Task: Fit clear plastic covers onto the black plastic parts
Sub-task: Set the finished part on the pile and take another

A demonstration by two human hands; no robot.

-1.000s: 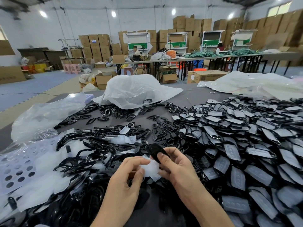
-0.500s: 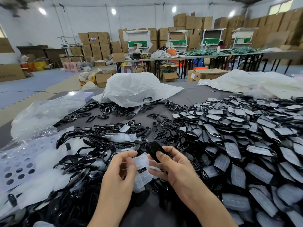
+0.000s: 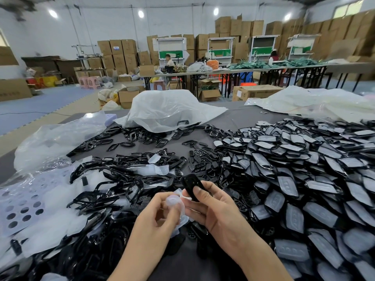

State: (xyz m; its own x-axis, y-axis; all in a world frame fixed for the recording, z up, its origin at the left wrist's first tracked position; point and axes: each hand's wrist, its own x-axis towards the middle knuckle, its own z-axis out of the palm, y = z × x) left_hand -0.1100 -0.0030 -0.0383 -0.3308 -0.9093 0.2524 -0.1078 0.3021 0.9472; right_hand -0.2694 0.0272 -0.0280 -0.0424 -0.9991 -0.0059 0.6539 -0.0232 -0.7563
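My right hand [image 3: 213, 209] grips a black plastic part [image 3: 190, 184], thumb on its upper face, the part tilted up and away above the table. My left hand [image 3: 160, 218] pinches a clear plastic cover [image 3: 175, 205] just left of and below that part; the cover's far edge touches my right fingers. Both hands are over the near middle of the grey table [image 3: 239, 120].
A big heap of covered black parts [image 3: 304, 169] fills the right side. Loose black frames [image 3: 113, 179] and clear covers lie at the left, with a perforated clear sheet [image 3: 22, 207]. Plastic bags [image 3: 168, 108] sit at the back.
My left hand turned the clear cover and raised it closer to the black part. My right hand stayed almost still with the part.
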